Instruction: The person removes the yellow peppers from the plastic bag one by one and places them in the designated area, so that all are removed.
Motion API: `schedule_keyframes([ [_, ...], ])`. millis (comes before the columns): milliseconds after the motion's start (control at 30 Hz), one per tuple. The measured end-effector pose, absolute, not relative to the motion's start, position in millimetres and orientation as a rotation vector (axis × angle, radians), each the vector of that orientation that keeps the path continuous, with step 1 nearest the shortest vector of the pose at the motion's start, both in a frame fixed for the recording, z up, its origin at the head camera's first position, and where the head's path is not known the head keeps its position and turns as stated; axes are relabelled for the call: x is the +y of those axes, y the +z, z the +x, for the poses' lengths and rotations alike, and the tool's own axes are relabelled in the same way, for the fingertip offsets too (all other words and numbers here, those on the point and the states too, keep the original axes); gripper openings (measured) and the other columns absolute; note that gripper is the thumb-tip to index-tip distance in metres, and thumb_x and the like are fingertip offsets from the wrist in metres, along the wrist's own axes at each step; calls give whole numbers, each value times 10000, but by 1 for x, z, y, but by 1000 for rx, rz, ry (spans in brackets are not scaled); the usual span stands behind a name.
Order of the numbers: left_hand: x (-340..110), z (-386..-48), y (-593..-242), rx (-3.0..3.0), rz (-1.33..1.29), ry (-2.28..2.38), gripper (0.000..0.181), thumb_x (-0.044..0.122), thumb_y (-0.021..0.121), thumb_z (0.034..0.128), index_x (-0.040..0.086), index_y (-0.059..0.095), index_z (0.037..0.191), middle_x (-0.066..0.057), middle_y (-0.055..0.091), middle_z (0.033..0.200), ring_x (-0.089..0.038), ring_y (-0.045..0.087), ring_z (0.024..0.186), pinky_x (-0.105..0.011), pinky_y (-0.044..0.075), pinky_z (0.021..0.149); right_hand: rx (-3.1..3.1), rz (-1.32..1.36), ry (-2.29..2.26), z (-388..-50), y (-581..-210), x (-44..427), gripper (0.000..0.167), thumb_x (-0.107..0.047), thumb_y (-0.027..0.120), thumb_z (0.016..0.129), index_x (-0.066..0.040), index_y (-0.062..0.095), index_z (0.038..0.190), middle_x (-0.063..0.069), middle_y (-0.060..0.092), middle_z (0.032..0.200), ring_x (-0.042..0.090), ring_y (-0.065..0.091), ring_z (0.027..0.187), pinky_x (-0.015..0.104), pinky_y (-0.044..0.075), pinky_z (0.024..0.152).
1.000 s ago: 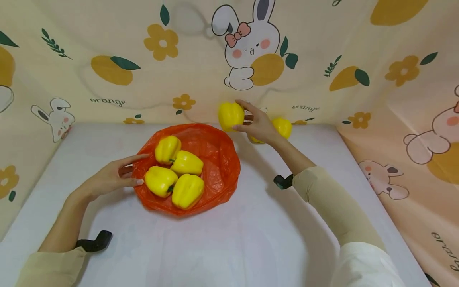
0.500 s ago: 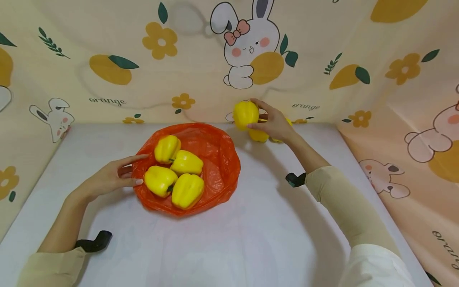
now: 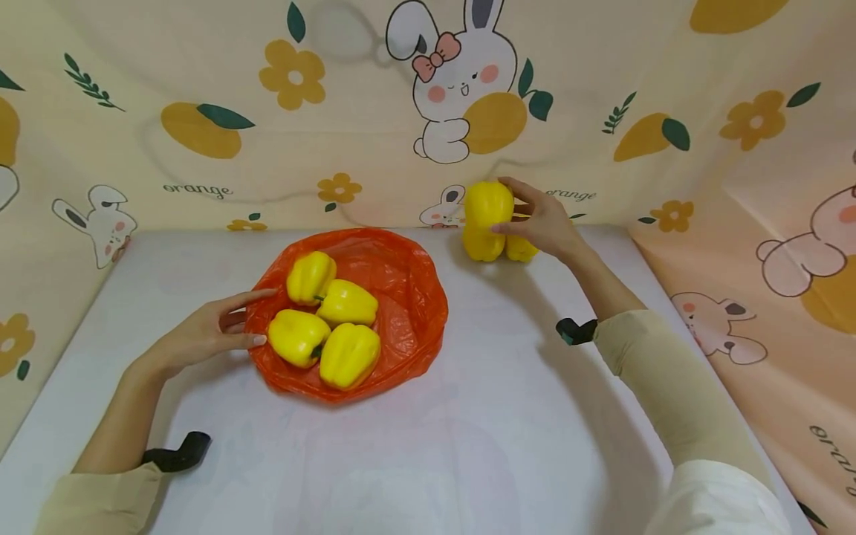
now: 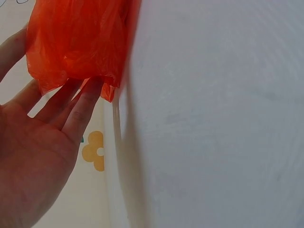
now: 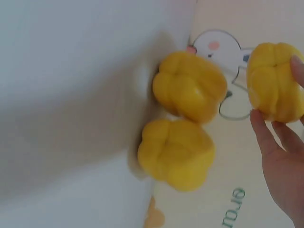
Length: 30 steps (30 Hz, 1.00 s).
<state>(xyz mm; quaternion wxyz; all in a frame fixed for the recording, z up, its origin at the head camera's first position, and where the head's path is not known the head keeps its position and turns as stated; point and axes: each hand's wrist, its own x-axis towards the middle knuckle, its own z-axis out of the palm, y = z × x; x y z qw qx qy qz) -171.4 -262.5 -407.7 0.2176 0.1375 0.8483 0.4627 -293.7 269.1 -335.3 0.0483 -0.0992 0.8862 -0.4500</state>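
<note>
My right hand [image 3: 540,223] holds a yellow bell pepper [image 3: 487,199] between thumb and fingers near the back wall. In the right wrist view this pepper [image 5: 274,80] is apart from two other yellow bell peppers, an upper one [image 5: 189,86] and a lower one [image 5: 175,154], lying side by side on the table. My left hand [image 3: 200,331] rests against the left side of a red plastic bag [image 3: 408,327], fingers fairly straight and thumb spread apart; in the left wrist view the bag [image 4: 78,42] hides the fingertips. Inside the open bag lie several yellow bell peppers [image 3: 350,357].
A white table [image 3: 401,461] extends under everything. A cloth wall [image 3: 374,134] printed with rabbits and oranges stands along the back and sides. Each wrist wears a black device, one at the left [image 3: 183,452] and one at the right [image 3: 575,331].
My right hand has moved right with the bell pepper, away from the bag and in front of the two peppers by the wall. The left hand and the bag stay in place.
</note>
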Motion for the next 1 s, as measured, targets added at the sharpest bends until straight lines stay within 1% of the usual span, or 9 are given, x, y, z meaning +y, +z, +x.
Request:
schedule_keyframes([
  [200, -263, -172, -407, 2349, 391, 1277, 749, 276, 705, 927, 138, 323, 1555, -248, 262, 1577, -486, 383, 1358, -503, 491, 988, 2679, -249, -1406, -294, -334, 287, 865, -274, 809, 846, -335, 319, 1556, -34, 325, 1595, 335, 419, 1378, 498, 395, 1101],
  [433, -262, -172, -407, 2343, 392, 1292, 731, 249, 707, 925, 131, 339, 1546, -237, 284, 1570, -466, 402, 1350, -458, 511, 978, 2713, -204, -1408, -292, -339, 310, 846, -310, 786, 865, -319, 307, 1563, 11, 304, 1606, 360, 407, 1382, 523, 405, 1086],
  [533, -261, -172, -407, 2339, 404, 1294, 724, 237, 702, 929, 132, 339, 1547, -242, 285, 1567, -469, 401, 1347, -460, 512, 976, 2734, -173, -1407, -291, -341, 319, 845, -318, 776, 872, -322, 295, 1567, 27, 289, 1610, 368, 403, 1382, 523, 403, 1087],
  [600, -261, -172, -407, 2342, 406, 1292, 724, 240, 702, 928, 137, 340, 1547, -243, 282, 1569, -470, 398, 1349, -463, 513, 974, 2744, -146, -1400, -290, -342, 325, 848, -323, 771, 875, -335, 284, 1568, 24, 274, 1616, 372, 397, 1383, 522, 402, 1088],
  [833, -262, -172, -405, 2341, 394, 1304, 715, 244, 708, 924, 143, 358, 1539, -229, 292, 1569, -463, 399, 1352, -474, 508, 981, 2738, -99, -1406, -291, -345, 342, 877, -306, 767, 877, -330, 244, 1580, -13, 223, 1639, 371, 385, 1396, 495, 403, 1090],
  [900, -261, -173, -406, 2337, 402, 1308, 708, 246, 710, 924, 142, 366, 1534, -224, 292, 1570, -462, 396, 1356, -473, 503, 988, 2736, -77, -1405, -290, -346, 348, 887, -303, 764, 880, -331, 226, 1585, 5, 211, 1643, 372, 381, 1400, 494, 396, 1095],
  [1000, -262, -173, -408, 2332, 418, 1313, 692, 248, 708, 926, 142, 381, 1526, -219, 289, 1574, -461, 389, 1363, -481, 493, 999, 2743, -62, -1396, -289, -350, 355, 893, -291, 755, 891, -310, 203, 1592, 64, 204, 1643, 387, 376, 1397, 500, 379, 1105],
])
